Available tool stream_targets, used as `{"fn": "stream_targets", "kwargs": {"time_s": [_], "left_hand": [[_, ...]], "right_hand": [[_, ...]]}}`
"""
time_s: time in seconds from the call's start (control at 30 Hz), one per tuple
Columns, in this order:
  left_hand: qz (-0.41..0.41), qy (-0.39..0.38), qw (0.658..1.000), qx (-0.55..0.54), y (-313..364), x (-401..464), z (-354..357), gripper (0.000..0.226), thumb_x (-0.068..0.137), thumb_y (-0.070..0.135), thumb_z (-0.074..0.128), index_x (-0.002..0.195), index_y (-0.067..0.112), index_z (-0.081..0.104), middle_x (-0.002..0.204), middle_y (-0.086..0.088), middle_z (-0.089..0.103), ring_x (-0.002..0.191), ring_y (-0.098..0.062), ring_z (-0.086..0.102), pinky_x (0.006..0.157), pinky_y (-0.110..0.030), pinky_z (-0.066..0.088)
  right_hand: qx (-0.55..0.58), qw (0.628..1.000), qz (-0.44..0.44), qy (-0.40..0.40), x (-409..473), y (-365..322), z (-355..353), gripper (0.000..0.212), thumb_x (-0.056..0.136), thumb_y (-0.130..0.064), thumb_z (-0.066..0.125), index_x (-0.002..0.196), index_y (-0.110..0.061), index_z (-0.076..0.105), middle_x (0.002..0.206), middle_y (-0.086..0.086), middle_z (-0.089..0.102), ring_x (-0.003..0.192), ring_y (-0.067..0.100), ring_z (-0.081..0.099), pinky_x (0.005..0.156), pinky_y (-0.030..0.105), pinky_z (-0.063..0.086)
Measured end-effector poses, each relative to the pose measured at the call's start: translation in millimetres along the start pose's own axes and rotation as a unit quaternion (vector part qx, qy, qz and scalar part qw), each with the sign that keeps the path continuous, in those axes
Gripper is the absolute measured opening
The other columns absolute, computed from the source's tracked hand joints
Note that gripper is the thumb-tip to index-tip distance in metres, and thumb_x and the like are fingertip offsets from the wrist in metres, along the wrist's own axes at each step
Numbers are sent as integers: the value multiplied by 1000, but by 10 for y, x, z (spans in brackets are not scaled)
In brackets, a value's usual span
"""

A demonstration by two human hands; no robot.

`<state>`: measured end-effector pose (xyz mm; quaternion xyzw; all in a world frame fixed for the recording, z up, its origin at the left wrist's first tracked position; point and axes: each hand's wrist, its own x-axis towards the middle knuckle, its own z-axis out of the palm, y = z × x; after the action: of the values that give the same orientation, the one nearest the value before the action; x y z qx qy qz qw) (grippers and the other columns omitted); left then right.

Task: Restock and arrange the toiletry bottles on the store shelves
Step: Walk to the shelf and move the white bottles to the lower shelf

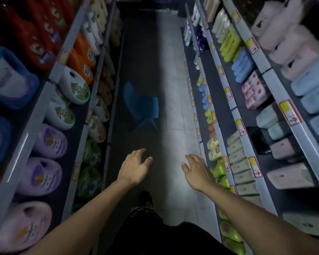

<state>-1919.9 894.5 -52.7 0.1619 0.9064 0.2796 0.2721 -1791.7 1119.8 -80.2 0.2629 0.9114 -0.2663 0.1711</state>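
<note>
Both bare hands reach out over the dim aisle floor, left hand [134,167] and right hand [196,170], fingers spread loosely, holding nothing. Green plastic toiletry bottles [219,170] stand on the grey metal shelf [215,205] just beside the right hand.

A dim aisle is seen from above, with both arms stretched forward over the tiled floor [173,89]. The left hand [134,166] and right hand [197,170] are held empty, fingers loosely spread. A blue chair [142,107] is seen ahead, between shelves of purple jugs [44,159] and green bottles [219,170].
</note>
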Motion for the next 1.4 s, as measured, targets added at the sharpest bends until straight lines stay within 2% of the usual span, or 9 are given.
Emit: {"fn": "stream_targets", "kwargs": {"time_s": [0.2,0.43,0.77,1.03,1.2,1.4], "left_hand": [[21,-21,1000,-6,116,927,-463,62,104,52,45,157,22,38,161,-2,42,148,-22,36,120,-41,33],[30,-41,999,4,303,1744,-672,61,103,52,47,157,26,37,160,-1,42,148,-22,37,120,-42,34],[33,-48,997,48,927,2969,-723,62,103,53,47,158,26,35,162,-2,40,149,-23,35,120,-45,34],[21,-56,995,74,1860,4191,-767,65,104,55,43,159,21,34,163,-3,38,149,-25,33,120,-43,29],[20,-49,997,58,2352,4777,-730,63,104,54,42,158,22,36,161,-5,40,147,-26,35,121,-44,31],[1,-49,997,57,2636,5256,-713,61,102,52,47,154,21,41,157,-6,45,144,-27,39,118,-42,33]], "right_hand": [[-3,1000,23,12,771,-394,-303,58,109,-46,34,159,-17,36,166,1,33,152,23,27,123,38,28],[7,998,53,14,1399,-446,-671,59,109,-45,34,160,-16,35,166,2,32,152,24,28,122,39,29],[40,997,62,22,2586,-94,-1192,59,109,-46,35,159,-16,36,167,3,31,153,24,27,123,40,29],[77,995,49,33,3726,302,-2105,58,109,-47,34,159,-17,37,167,1,32,153,24,27,123,40,27],[88,994,51,39,4321,591,-2526,59,109,-47,36,158,-15,38,165,2,35,152,25,30,122,42,30],[73,996,40,25,4811,671,-2811,58,109,-46,36,157,-14,41,161,4,40,148,26,35,119,41,35]]}}
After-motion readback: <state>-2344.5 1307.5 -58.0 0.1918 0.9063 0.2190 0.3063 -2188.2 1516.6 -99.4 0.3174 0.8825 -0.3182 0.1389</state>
